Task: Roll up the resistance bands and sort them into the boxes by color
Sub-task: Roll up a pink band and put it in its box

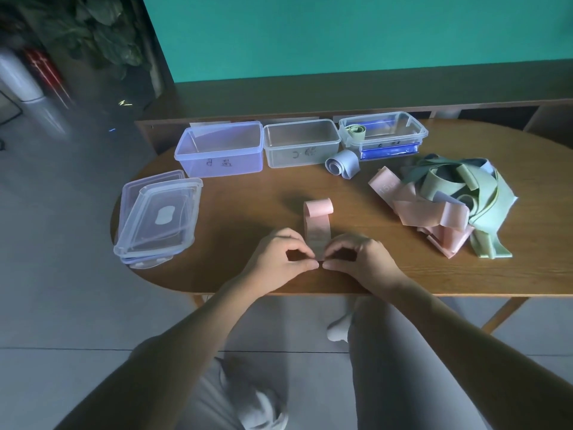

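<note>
While both hands pinch the near end of the flat pink resistance band (317, 235), left hand (280, 256) and right hand (359, 257) sit thumb-to-forefinger on the band's bottom edge, tips almost touching each other, likely to start a tight first fold for rolling. Band runs away toward 12 o'clock, its far end curled over loosely. Held close to the near edge of the oval wooden table (248, 212), so wrists overhang the rim; room to roll forward is open, nothing between hands and boxes.

At 2 o'clock, well apart: tangled heap of pink and green unrolled bands (449, 203), still to do. At 1 o'clock a rolled pale-blue band (343, 164) lies on the table, not boxed, just beside the clear plastic middle box (302, 144). At 11 o'clock the lilac-tinted plastic box (218, 150), looks empty. Far right clear clip-lid box (384, 133) holds a rolled green band (356, 131) and sits on something blue. At 10 o'clock stacked clear lids (158, 218) near the left rim. Free tabletop left and centre; right side crowded.
</note>
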Action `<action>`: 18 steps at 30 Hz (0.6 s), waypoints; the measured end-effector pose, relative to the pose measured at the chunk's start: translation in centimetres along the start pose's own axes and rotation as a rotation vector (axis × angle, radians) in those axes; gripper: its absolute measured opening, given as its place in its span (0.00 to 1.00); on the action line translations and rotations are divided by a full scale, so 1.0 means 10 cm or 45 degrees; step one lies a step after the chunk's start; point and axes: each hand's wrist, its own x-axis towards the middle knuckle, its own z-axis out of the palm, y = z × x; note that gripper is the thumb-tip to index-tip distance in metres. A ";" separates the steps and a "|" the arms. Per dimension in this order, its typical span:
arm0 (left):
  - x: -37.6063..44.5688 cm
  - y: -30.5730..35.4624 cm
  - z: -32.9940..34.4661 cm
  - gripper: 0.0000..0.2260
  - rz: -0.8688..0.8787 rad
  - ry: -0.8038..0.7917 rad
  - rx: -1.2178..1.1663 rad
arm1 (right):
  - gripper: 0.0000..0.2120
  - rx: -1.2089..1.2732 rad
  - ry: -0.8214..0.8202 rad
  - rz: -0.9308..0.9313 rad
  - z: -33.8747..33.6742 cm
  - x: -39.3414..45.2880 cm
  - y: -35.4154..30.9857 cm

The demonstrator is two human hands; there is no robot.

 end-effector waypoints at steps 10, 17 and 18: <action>0.06 -0.08 0.10 0.04 0.081 0.104 0.101 | 0.04 -0.123 0.077 0.018 0.07 0.03 0.04; 0.05 -0.09 0.12 0.08 0.122 0.173 0.199 | 0.05 -0.137 0.112 0.069 0.08 0.04 0.05; 0.05 -0.09 0.12 0.09 0.121 0.181 0.215 | 0.05 -0.115 0.103 0.098 0.07 0.04 0.03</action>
